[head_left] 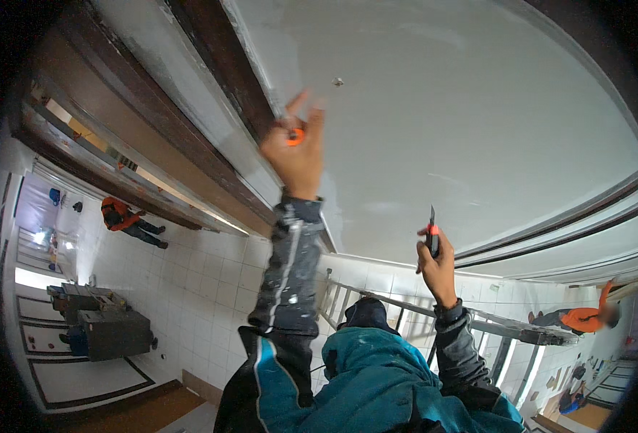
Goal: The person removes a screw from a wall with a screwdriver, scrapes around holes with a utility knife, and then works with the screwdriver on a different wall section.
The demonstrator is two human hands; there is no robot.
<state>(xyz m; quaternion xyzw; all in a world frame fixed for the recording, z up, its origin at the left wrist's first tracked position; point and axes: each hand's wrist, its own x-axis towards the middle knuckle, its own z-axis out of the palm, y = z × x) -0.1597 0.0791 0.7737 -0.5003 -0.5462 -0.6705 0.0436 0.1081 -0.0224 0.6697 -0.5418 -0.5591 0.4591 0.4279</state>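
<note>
My left hand is raised in front of a large pale grey panel, beside the dark wooden trim on its left. An orange ring-shaped thing with a dark centre sits in its grip; the exact kind cannot be made out. Two fingers stretch upward, smeared by motion. A small rough spot marks the panel just above and right of them. Lower and to the right, my right hand is closed around a black and red utility knife, its blade pointing up, apart from the panel.
A metal ladder-like frame lies behind my body. Far left, a person in orange is on the white tiled floor, with a grey box-like cabinet nearby. Another person in orange is at the far right.
</note>
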